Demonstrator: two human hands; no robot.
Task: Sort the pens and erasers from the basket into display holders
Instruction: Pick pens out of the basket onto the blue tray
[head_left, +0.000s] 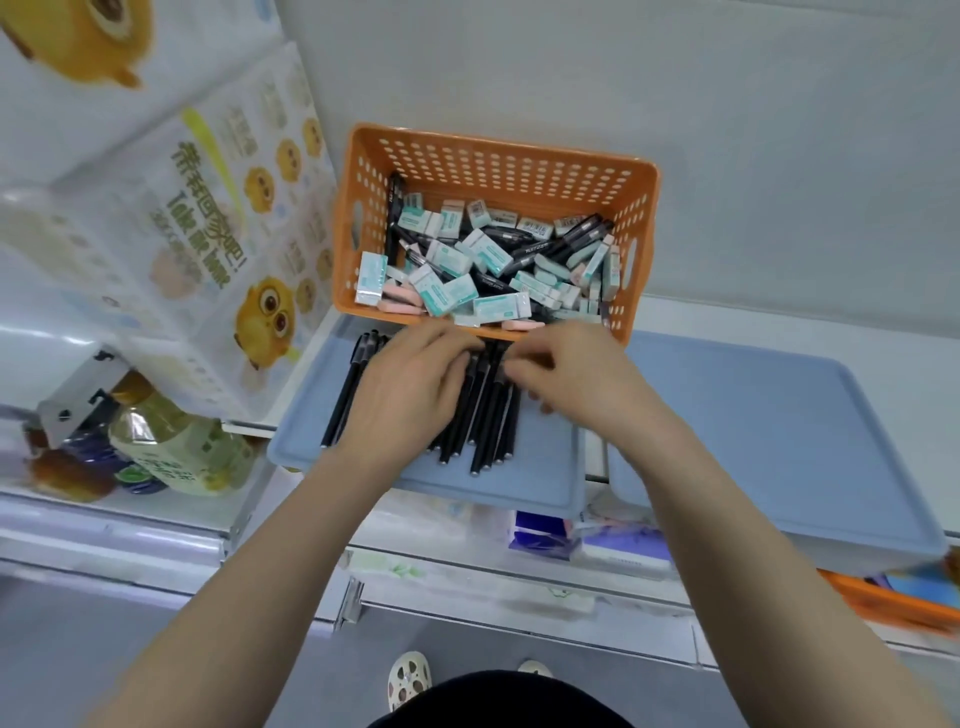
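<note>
**Pens Partly Laid Out, Erasers Still to Come**

We find the black pens lying side by side on the left blue tray, caps toward its far edge and tips toward its near edge. They fill the far half of the tray from its left edge to about the middle.

Both hands are over the cap ends, close to the far edge. The left hand lies across the pens with its fingers mostly straight, resting on them rather than grasping. The right hand has its fingers curled down at the caps, and we cannot tell whether they pinch a pen or only nudge it.

The orange basket stands just behind the tray, at the back of the white shelf, with its near wall touching the tray's far edge. It holds a heap of boxed white and teal erasers, a few pink erasers along its near wall, and more dark pens buried among them.

We judge the job under halfway: one batch of pens is out, several remain in the basket, and every eraser we can see is still there. The right blue tray, beside the first toward the shelf's right end, is probably meant for them.

Off the shelf's left end stand printed tissue packs and a bottle.
</note>
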